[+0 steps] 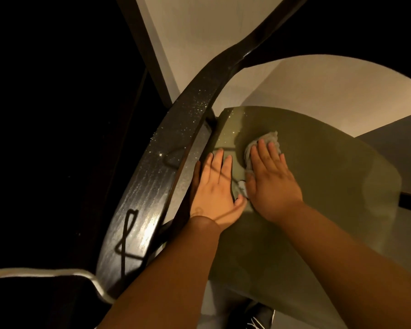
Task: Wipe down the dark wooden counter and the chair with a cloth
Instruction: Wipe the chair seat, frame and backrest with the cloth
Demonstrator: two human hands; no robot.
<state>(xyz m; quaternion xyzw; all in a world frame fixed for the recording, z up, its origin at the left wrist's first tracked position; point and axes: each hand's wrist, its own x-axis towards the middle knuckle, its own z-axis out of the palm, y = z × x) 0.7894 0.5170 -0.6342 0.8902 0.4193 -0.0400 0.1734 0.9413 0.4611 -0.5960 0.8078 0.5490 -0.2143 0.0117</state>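
An olive-green chair seat (318,186) fills the right half of the view. My right hand (272,180) lies flat on a crumpled grey cloth (269,138), pressing it onto the seat near its back left corner. My left hand (214,188) rests flat on the seat just to the left, fingers apart, with nothing in it. Its thumb touches the right hand's edge. Along the seat's left side curves the dark wooden chair back rail (157,176), glossy and speckled with bright dust or droplets.
A pale wall (306,91) with a dark vertical frame strip (140,43) lies behind the chair. The far left is black and unreadable. A thin metal edge (57,273) crosses the lower left. A dark shoe with white laces (259,317) shows on the floor below.
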